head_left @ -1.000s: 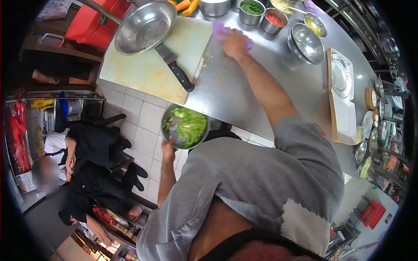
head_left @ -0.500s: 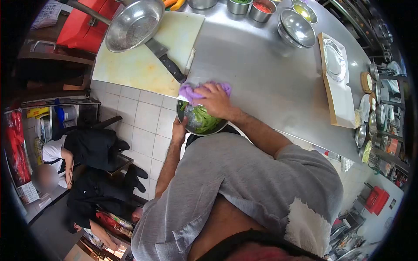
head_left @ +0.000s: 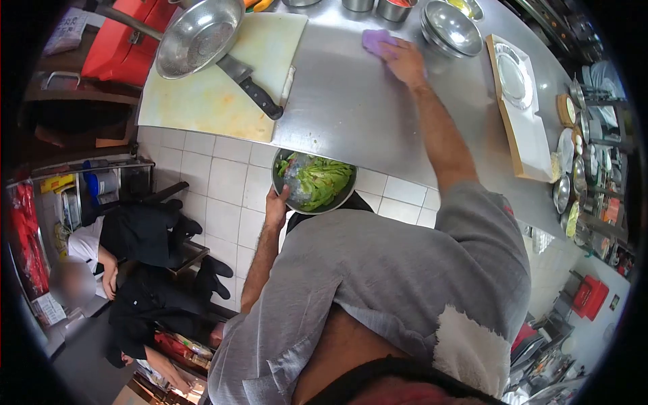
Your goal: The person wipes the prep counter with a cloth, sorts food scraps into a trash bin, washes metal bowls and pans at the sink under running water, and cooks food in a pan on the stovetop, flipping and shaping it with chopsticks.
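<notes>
My left hand (head_left: 277,204) grips the rim of a round metal bowl (head_left: 348,192), held just below the front edge of the steel table (head_left: 351,115). Inside the bowl lie green leafy scraps (head_left: 320,181) and a crumpled piece of clear plastic (head_left: 297,177). Out on the table, my right hand (head_left: 405,62) presses a purple cloth (head_left: 376,42) onto the steel surface, its fingers over the cloth. Small crumbs and wet specks show on the steel near the front edge.
At the left, a cutting board (head_left: 189,108) carries a knife (head_left: 260,98) and a frying pan (head_left: 200,39). Stacked metal bowls (head_left: 452,30) stand at the back right, near a cardboard box (head_left: 530,135) with a foil plate. Two people (head_left: 135,233) sit at the lower left.
My right hand has swept the purple cloth from above the bowl at the table's front edge to the far side. My left hand still holds the bowl in about the same place.
</notes>
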Available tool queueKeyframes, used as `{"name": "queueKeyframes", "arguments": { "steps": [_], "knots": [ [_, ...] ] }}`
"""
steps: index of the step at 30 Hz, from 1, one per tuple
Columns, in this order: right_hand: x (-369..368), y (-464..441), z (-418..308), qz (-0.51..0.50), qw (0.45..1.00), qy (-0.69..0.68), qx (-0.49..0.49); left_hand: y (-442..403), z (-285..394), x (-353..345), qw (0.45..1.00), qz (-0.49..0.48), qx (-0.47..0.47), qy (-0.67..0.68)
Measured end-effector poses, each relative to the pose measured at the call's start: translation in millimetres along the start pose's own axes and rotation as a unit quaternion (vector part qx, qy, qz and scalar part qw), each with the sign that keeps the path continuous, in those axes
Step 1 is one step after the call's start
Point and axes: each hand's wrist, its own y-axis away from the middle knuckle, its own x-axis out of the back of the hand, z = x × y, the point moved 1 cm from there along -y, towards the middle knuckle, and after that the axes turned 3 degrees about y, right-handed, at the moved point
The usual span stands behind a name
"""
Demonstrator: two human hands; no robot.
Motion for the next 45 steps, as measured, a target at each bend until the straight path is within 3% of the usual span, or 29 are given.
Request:
{"name": "queueKeyframes", "arguments": {
  "steps": [1,3,5,7,10,12,13,15,16,18,20,23,24,25,27,28,30,31,33,35,37,39,40,42,43,44,45],
  "knots": [
    [-7,0,-16,-0.072,0.997,-0.007,-0.002,-3,-3,4,1.0,-0.006,0.004,-0.005],
    [-18,37,-75,-0.004,1.0,0.0,0.029,-11,-8,11,1.0,-0.021,-0.014,0.008],
    [11,72,-150,-0.022,0.995,-0.077,0.06,-13,-3,11,0.999,-0.04,-0.01,0.006],
    [22,107,-206,-0.073,0.99,-0.069,0.101,-13,6,12,0.999,-0.052,-0.01,-0.004],
    [27,152,-245,-0.049,0.979,-0.146,0.13,-9,18,17,0.997,-0.072,-0.006,-0.014],
    [27,169,-250,-0.116,0.958,-0.243,0.101,-9,19,23,0.996,-0.091,-0.003,-0.025],
    [30,172,-239,-0.026,0.942,-0.325,0.072,-6,21,23,0.996,-0.09,-0.008,-0.027],
    [57,183,-203,-0.08,0.832,-0.537,-0.112,-11,16,32,0.994,-0.095,-0.014,-0.043],
    [85,186,-183,-0.105,0.777,-0.576,-0.232,-13,12,37,0.993,-0.105,-0.014,-0.047],
    [114,202,-127,-0.019,0.723,-0.626,-0.29,-14,9,41,0.995,-0.092,-0.011,-0.023],
    [128,219,-63,0.109,0.75,-0.566,-0.326,-13,9,42,0.995,-0.097,-0.021,-0.023],
    [117,226,32,0.183,0.755,-0.518,-0.357,-16,5,46,0.996,-0.074,-0.015,-0.049],
    [117,217,40,0.156,0.87,-0.312,-0.35,-15,6,45,0.996,-0.075,-0.016,-0.052],
    [118,213,44,0.119,0.935,-0.088,-0.323,-15,7,43,0.996,-0.078,-0.022,-0.045],
    [102,176,18,0.03,0.934,0.032,-0.354,-16,10,38,0.996,-0.079,-0.029,-0.039],
    [103,152,-30,0.031,0.94,-0.045,-0.337,-16,11,36,0.997,-0.071,-0.017,-0.04],
    [19,144,-126,0.167,0.981,0.017,-0.101,-20,17,29,0.997,-0.067,-0.01,-0.043],
    [16,136,-167,0.165,0.984,-0.063,-0.007,-20,16,28,0.997,-0.066,-0.011,-0.043],
    [17,136,-209,0.166,0.981,-0.098,0.014,-21,14,28,0.997,-0.062,-0.013,-0.042],
    [14,128,-213,0.023,0.936,-0.346,0.062,-26,15,30,0.997,-0.071,-0.007,-0.041],
    [51,110,-175,0.029,0.849,-0.525,-0.048,-25,15,28,0.998,-0.059,-0.021,-0.031],
    [41,85,-111,0.047,0.808,-0.558,-0.181,-19,16,26,0.999,-0.037,-0.027,-0.008],
    [56,65,-86,0.077,0.817,-0.54,-0.186,-19,15,27,0.999,-0.031,-0.03,-0.008],
    [53,30,-35,0.019,0.866,-0.452,-0.215,-16,11,33,0.999,-0.031,-0.024,-0.013],
    [44,20,-30,0.016,0.863,-0.457,-0.215,-14,11,33,1.0,-0.016,-0.022,-0.015],
    [35,11,-29,0.078,0.965,-0.2,-0.15,-12,11,32,1.0,-0.012,-0.021,-0.016],
    [25,5,-32,0.133,0.986,0.074,-0.073,-9,10,32,1.0,-0.006,-0.025,-0.01]
  ]
}}
